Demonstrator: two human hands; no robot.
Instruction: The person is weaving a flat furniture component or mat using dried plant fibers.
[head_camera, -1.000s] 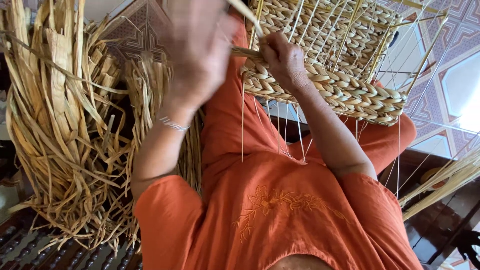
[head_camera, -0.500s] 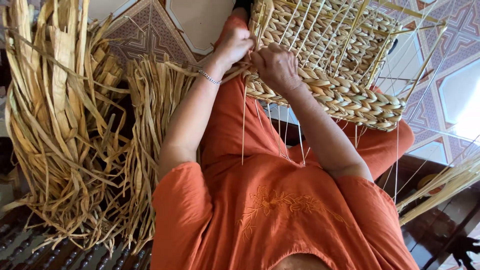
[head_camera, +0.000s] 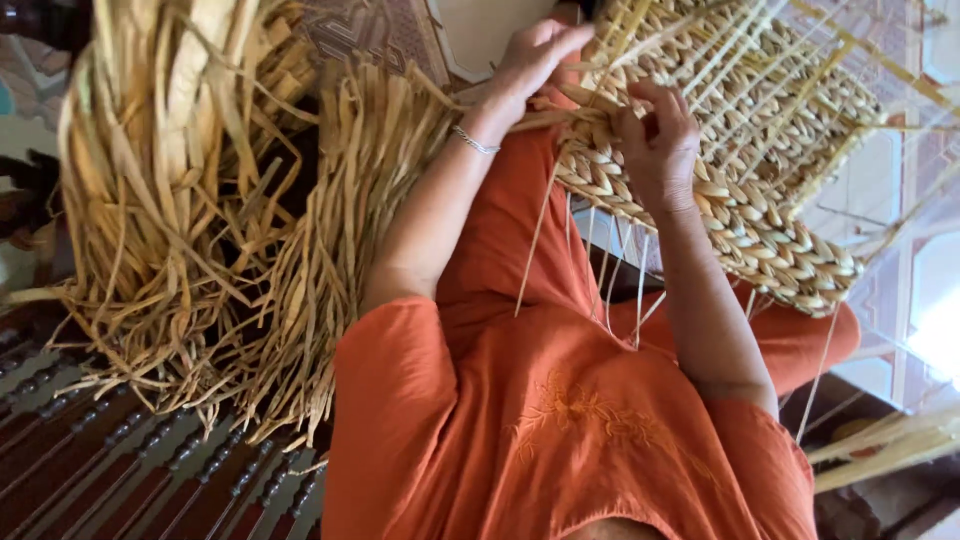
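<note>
- Left hand (head_camera: 535, 60): at basket (head_camera: 760, 170) edge, fingers curled round a flat straw strand (head_camera: 540, 118) that runs under the palm toward the weave. Closed on it, thumb side up.
- Thin bracelet (head_camera: 472, 141) on left wrist.
- Right hand (head_camera: 655, 140): pressed on the woven rim, fingers bent, tips tucked into the braid. Looks like it pinches a strand there, but can't tell exactly what's between the fingers.
- Hands near each other, w/ a short gap of weave between.
- Basket: half-woven, pale straw, thick braided rows on the near side, open lattice of thin ribs further up. Rests across the lap, tilted, upper right of view.
- Loose thin ends (head_camera: 610, 270) hang from the basket's lower edge over the lap.
- Person wears orange top (head_camera: 560, 430) w/ embroidered front, orange trousers.
- Straw pile (head_camera: 200, 220): big heap of dried flat strips at left, just beside the left arm, touching the sleeve area.
- Dark slatted wood bench (head_camera: 120, 470) under the pile, lower left.
- Patterned tile floor (head_camera: 880, 290) past the basket, right side.
- A few more straw stalks (head_camera: 880, 445) lower right, apart from the hands.
</note>
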